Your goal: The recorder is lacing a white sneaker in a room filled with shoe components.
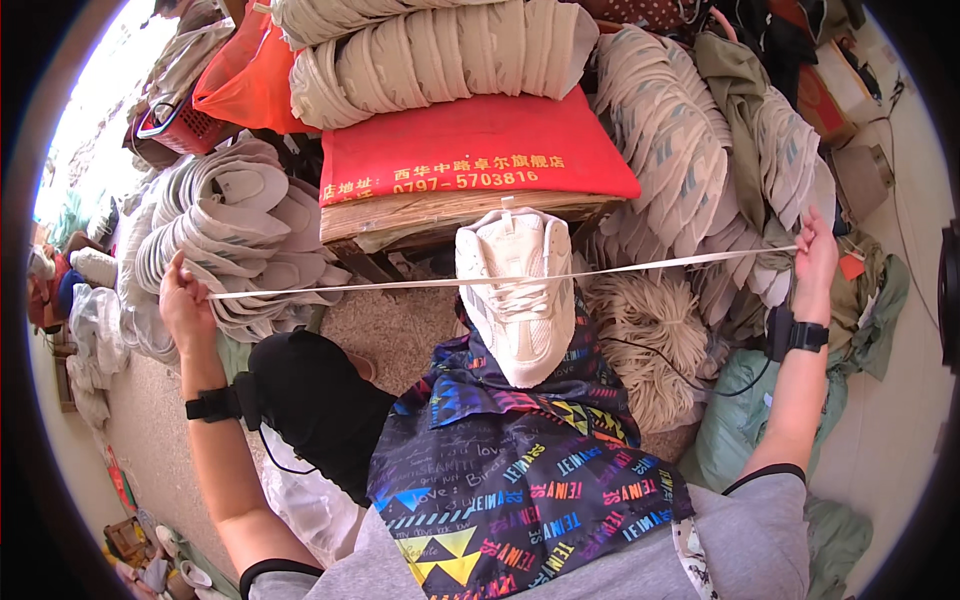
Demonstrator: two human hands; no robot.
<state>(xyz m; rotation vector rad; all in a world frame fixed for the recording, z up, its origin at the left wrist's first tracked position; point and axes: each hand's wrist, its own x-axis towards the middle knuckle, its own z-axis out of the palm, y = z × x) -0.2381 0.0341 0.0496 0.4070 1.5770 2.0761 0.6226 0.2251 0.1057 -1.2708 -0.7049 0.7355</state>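
Note:
A white shoelace (pixel 400 285) is pulled taut, nearly level, between my two widely spread hands. My left hand (pixel 187 305) pinches it at the far left, and my right hand (pixel 817 250) grips its other side at the far right, a little higher. Midway, the lace crosses a cream-white sneaker upper (pixel 520 345). The upper points its toe toward me, over my lap at the bench's near edge. Crossed lacing shows on its front below the taut lace. Whether the lace runs through the eyelets there, I cannot tell.
A wooden bench (pixel 350 222) carries a red bag (pixel 450 150) and rows of nested shoe uppers (pixel 440 65). More stacked uppers stand left (pixel 215 230) and right (pixel 665 130). A bundle of laces (pixel 650 335) hangs at right, near a green sack (pixel 735 410). A patterned apron (pixel 530 490) covers my lap.

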